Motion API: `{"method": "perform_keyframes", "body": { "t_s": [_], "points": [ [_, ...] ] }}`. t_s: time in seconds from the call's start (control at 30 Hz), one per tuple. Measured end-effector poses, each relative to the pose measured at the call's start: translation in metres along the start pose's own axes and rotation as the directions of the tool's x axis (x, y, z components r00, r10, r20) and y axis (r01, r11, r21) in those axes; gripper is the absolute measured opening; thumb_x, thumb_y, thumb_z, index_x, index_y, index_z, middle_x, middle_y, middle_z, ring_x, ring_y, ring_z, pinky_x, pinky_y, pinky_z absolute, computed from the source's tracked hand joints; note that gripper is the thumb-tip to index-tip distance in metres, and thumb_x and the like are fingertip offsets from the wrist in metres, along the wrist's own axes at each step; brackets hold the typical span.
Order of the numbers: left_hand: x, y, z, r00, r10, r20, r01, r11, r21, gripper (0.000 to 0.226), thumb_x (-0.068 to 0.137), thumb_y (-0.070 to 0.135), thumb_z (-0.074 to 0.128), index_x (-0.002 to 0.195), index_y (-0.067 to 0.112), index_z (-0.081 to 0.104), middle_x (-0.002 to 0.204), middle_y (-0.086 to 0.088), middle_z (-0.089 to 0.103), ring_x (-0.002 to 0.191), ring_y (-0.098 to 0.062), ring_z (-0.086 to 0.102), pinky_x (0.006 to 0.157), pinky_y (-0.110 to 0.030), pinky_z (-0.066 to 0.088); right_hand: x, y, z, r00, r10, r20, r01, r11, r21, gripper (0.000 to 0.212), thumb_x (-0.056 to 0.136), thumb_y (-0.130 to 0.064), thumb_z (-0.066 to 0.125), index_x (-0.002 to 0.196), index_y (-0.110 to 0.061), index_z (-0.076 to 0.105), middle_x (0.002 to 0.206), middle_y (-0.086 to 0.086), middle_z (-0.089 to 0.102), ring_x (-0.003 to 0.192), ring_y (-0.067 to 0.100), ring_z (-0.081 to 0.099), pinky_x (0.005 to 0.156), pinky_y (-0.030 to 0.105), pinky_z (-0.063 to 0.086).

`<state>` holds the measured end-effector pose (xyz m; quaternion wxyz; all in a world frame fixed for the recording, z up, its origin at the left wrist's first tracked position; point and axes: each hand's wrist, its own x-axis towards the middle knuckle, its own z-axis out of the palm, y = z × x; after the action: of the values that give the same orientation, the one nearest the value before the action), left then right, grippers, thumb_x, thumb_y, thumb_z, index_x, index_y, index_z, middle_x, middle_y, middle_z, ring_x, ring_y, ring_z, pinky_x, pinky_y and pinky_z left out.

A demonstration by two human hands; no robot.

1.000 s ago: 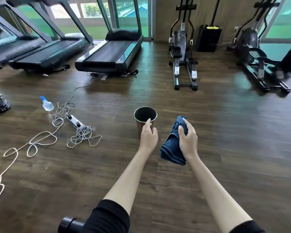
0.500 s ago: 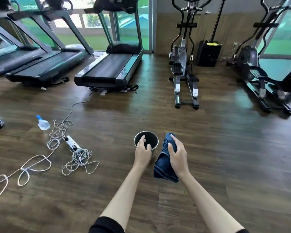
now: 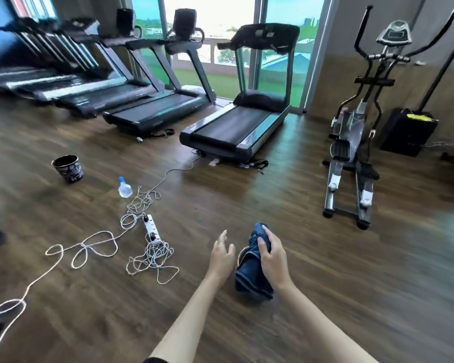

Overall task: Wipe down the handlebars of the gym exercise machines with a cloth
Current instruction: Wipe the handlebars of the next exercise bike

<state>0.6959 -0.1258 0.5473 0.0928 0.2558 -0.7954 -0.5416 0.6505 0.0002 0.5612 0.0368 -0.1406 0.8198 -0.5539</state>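
My right hand (image 3: 273, 260) grips a bunched dark blue cloth (image 3: 253, 275) low over the wooden floor. My left hand (image 3: 222, 255) hovers just left of the cloth, fingers spread, holding nothing. A thin pale curved edge shows between the left hand and the cloth; the metal cup is otherwise hidden. Straight ahead stands the nearest treadmill (image 3: 236, 132), its console and handlebars (image 3: 262, 35) up by the window. To the right is an elliptical trainer (image 3: 351, 142) with tall curved black handlebars (image 3: 368, 45).
More treadmills (image 3: 147, 111) line the window to the left. On the floor to my left lie a patterned dark cup (image 3: 68, 169), a small spray bottle (image 3: 125, 188), a white power strip (image 3: 151, 227) and tangled white cord (image 3: 152, 258). A black box (image 3: 409, 132) stands at the right wall.
My left hand has let go of the metal cup and spread its fingers. The cloth now covers the cup's place. The view has lifted and swung left.
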Motion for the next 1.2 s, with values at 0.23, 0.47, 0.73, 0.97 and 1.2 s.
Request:
{"method": "perform_keyframes", "body": {
  "t_s": [0.23,0.47,0.73,0.97,1.2],
  "points": [
    [0.05,-0.013,-0.06,0.971,-0.101,-0.218,0.093,0.995,-0.049,0.049,0.099,0.012,0.041,0.147,0.01,0.03,0.147,-0.014,0.038,0.136,-0.023,0.037,0.112,-0.034,0.03,0.066,-0.033,0.075,0.958,-0.104,0.267,0.107,0.994,0.003,0.041,0.1,-0.016,0.049,0.14,-0.01,0.045,0.144,0.01,0.045,0.133,0.019,0.04,0.107,0.022,0.027],
    [0.104,-0.049,-0.156,0.88,-0.219,-0.422,0.169,0.974,-0.153,0.048,0.097,0.011,0.041,0.145,0.01,0.034,0.146,-0.011,0.041,0.132,-0.024,0.042,0.11,-0.034,0.032,0.119,-0.075,0.19,0.873,-0.178,0.454,0.176,0.983,0.048,0.04,0.1,-0.016,0.048,0.14,-0.011,0.045,0.142,0.008,0.046,0.13,0.018,0.042,0.101,0.017,0.026],
    [0.155,-0.093,-0.283,0.748,-0.313,-0.585,0.188,0.946,-0.265,0.046,0.098,0.01,0.04,0.144,0.011,0.036,0.15,-0.008,0.037,0.139,-0.019,0.033,0.113,-0.03,0.025,0.155,-0.14,0.34,0.731,-0.278,0.623,0.28,0.955,0.098,0.04,0.099,-0.012,0.049,0.139,-0.009,0.047,0.141,0.01,0.048,0.131,0.021,0.042,0.103,0.018,0.025],
    [0.159,-0.127,-0.387,0.587,-0.392,-0.708,0.146,0.912,-0.383,0.046,0.1,0.011,0.037,0.146,0.012,0.032,0.151,-0.003,0.036,0.138,-0.015,0.032,0.106,-0.022,0.024,0.155,-0.198,0.463,0.534,-0.345,0.772,0.332,0.925,0.184,0.041,0.1,-0.015,0.047,0.141,-0.012,0.045,0.143,0.007,0.046,0.133,0.018,0.04,0.097,0.008,0.019],
    [0.15,-0.178,-0.488,0.279,-0.459,-0.843,0.185,0.888,-0.422,0.045,0.101,0.012,0.038,0.145,0.011,0.034,0.151,-0.005,0.035,0.139,-0.018,0.033,0.111,-0.028,0.025,0.131,-0.253,0.595,0.232,-0.423,0.876,0.368,0.871,0.324,0.042,0.101,-0.016,0.045,0.143,-0.011,0.042,0.146,0.009,0.042,0.135,0.02,0.037,0.102,0.014,0.022]
  ]
}}
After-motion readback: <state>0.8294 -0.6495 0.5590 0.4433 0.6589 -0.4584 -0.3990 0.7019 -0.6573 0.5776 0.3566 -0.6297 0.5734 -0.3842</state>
